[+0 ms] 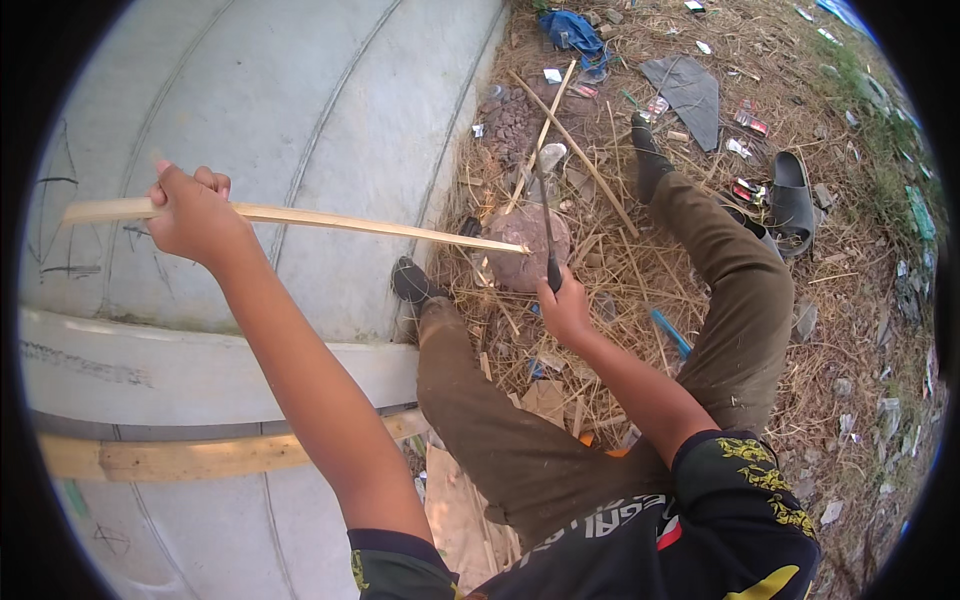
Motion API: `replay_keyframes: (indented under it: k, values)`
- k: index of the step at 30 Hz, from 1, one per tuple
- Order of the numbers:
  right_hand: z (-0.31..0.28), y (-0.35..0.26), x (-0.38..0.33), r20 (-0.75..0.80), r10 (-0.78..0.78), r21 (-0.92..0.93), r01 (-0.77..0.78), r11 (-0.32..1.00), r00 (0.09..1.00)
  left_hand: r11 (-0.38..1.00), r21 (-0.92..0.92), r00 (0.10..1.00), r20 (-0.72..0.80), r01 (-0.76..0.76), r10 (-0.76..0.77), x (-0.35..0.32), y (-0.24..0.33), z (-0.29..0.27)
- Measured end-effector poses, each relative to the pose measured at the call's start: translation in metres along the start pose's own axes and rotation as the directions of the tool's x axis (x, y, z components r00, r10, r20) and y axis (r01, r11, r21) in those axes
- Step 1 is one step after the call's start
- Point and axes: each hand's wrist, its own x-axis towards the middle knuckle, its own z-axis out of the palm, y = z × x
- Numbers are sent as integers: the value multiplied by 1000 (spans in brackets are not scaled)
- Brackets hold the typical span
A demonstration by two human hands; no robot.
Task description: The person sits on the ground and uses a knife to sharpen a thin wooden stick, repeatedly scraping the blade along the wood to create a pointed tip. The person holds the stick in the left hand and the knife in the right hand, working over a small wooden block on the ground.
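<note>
A long, pale, flat wooden strip (340, 219) runs from the left across to a round reddish-brown block (535, 240) on the ground. My left hand (195, 212) is closed round the strip near its far left end. The other end of the strip rests on or just above the block; which of the two I cannot tell. In my right hand (568, 308), a long narrow knife (548, 215) is gripped by its dark handle. Its blade points away from me over the block, to the right of the strip's end.
A grey wall (300, 120) stands on the left, with a wooden beam (220, 458) nearer me. Beyond the block lie crossed sticks (545, 135). Straw and litter cover the ground around a dark sandal (792, 205), a grey sheet (685, 95) and a blue bag (575, 32).
</note>
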Motion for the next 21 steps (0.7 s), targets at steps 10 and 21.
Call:
replay_keyframes:
  k: [10, 21]
  values:
    - [24, 81, 30, 287, 383, -95, -371, 924, 878, 999, -44, 999, 52, -11, 14, -13, 12, 16]
    - [-2, -70, 41, 73, -152, 455, 103, 885, 986, 997, -58, 996, 78, -45, 50, -16, 8, 14]
